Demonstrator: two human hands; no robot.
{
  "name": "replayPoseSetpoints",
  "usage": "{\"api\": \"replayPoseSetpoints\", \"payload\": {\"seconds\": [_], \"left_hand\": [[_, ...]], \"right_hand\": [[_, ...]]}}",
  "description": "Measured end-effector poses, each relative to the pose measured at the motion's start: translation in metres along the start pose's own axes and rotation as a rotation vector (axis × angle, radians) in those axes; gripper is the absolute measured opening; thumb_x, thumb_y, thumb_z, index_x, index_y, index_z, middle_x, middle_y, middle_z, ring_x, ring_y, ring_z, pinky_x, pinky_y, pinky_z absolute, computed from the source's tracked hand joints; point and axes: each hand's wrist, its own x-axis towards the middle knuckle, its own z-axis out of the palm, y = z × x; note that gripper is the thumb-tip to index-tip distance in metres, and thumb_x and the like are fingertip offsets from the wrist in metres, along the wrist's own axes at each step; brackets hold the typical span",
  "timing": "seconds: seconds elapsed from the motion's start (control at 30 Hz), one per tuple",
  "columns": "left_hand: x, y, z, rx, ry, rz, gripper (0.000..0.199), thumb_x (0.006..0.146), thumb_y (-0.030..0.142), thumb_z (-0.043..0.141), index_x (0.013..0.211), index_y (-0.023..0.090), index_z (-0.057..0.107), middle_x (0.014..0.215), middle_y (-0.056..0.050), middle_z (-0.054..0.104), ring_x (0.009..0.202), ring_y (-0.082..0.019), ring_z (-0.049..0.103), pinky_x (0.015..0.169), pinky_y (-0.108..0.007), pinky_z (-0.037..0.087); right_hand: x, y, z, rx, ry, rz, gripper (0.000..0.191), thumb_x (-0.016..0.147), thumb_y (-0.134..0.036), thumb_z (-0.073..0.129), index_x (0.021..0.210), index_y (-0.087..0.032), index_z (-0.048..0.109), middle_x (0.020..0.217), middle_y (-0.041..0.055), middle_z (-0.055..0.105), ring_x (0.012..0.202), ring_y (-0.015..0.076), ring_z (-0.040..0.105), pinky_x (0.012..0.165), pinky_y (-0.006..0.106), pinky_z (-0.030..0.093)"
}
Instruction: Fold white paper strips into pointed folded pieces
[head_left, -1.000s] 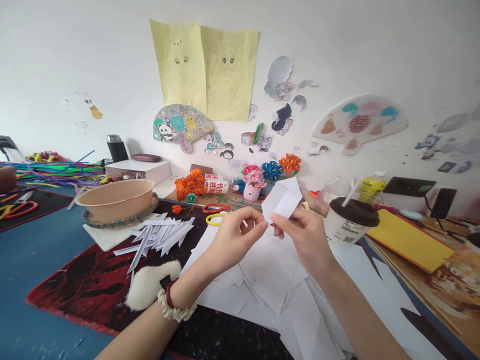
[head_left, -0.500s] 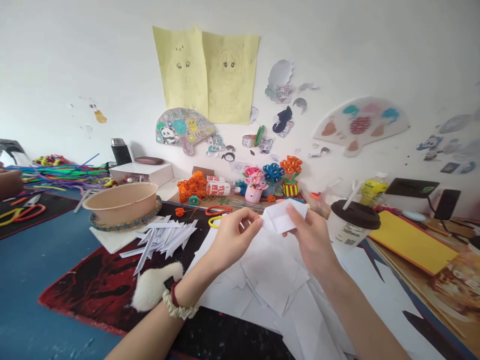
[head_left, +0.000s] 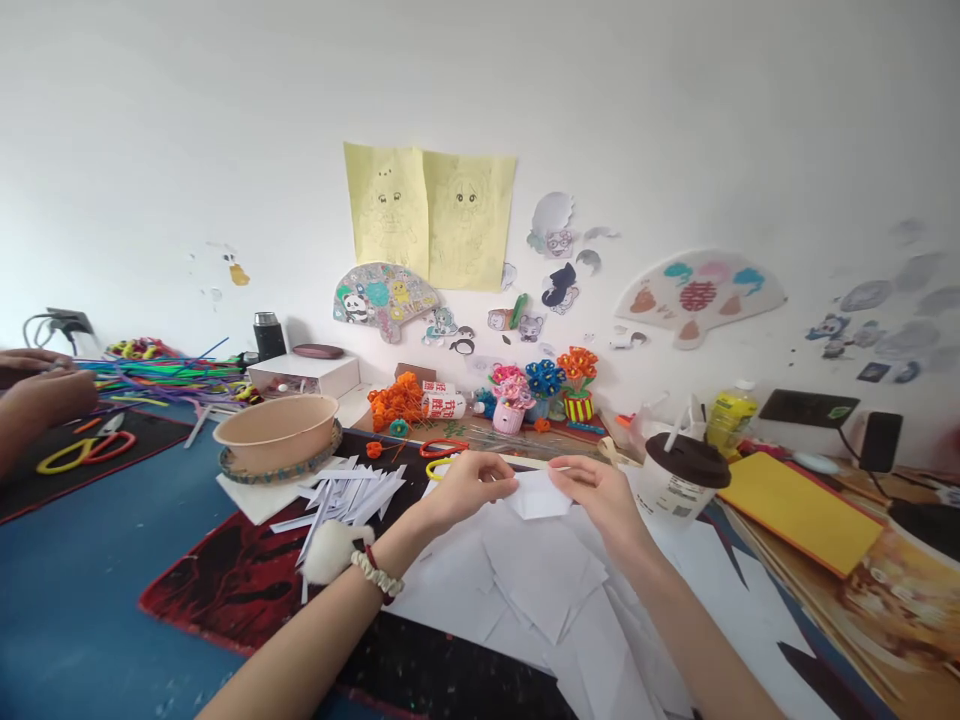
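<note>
Head view shows a small folded white paper (head_left: 541,497) stretched between both hands, seemingly raised off the loose sheets (head_left: 536,575) that cover the middle of the worktop (head_left: 82,600). Left hand (head_left: 476,488) has its grip pinching the paper's upper left corner between thumb and fingers; the right hand (head_left: 596,490) pinches the upper right corner likewise. Gripping opposite corners probably serves to hold the piece level and taut, with its middle and lower edge uncovered. Those sheets lie directly under both hands, apparently so either can reach them. Slim white strips (head_left: 352,492) are heaped to the left, apart from the sheets, which would prevent the two from mixing. Beyond them a peach bowl (head_left: 277,448) stands on a woven ring (head_left: 232,472), perhaps to steady it. At the right, a lidded cup (head_left: 682,485) stands beside the sheets, its lid likely guarding against spills. Another person's hand (head_left: 52,400) is at far left, near red-and-yellow scissors (head_left: 107,449), which seem placed for that person's reach.
</note>
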Motion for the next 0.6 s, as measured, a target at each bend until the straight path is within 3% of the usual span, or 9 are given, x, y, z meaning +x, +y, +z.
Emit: {"api": "replayPoseSetpoints", "payload": {"seconds": [0.2,0.3,0.43,0.6], "left_hand": [[-0.017,-0.015,0.003,0.089,-0.119,-0.053,0.017,0.075,0.03,0.067,0.077,0.014,0.071,0.06,0.0,0.063,0.056,-0.012,0.054,0.055,-0.022,0.039],[-0.021,-0.02,0.006,0.148,-0.124,-0.049,0.011,0.075,0.025,0.066,0.076,0.016,0.072,0.061,0.0,0.064,0.058,-0.013,0.054,0.057,-0.023,0.038],[-0.023,-0.026,0.01,0.2,-0.113,-0.013,0.007,0.075,0.021,0.066,0.075,0.019,0.072,0.077,-0.003,0.069,0.075,-0.017,0.056,0.065,-0.025,0.04],[-0.026,-0.027,0.015,0.268,-0.045,0.034,0.011,0.078,0.016,0.064,0.084,0.021,0.071,0.078,-0.002,0.068,0.078,-0.017,0.057,0.068,-0.025,0.042]], "right_hand": [[-0.014,0.019,-0.01,-0.091,-0.279,0.108,0.026,0.061,-0.035,0.08,0.074,-0.013,0.074,0.068,0.0077,0.072,0.061,0.0191,0.064,0.055,0.029,0.047],[-0.018,0.026,-0.01,-0.154,-0.319,0.12,0.018,0.065,-0.03,0.077,0.073,-0.014,0.073,0.068,0.0053,0.071,0.062,0.0175,0.063,0.057,0.028,0.048],[-0.021,0.028,-0.01,-0.229,-0.361,0.112,0.008,0.069,-0.026,0.073,0.072,-0.017,0.072,0.067,0.0019,0.068,0.062,0.0155,0.059,0.058,0.027,0.046],[-0.021,0.03,-0.016,-0.316,-0.374,0.107,0.012,0.072,-0.025,0.069,0.081,-0.02,0.075,0.072,0.0032,0.069,0.066,0.0184,0.061,0.061,0.031,0.048]]}}
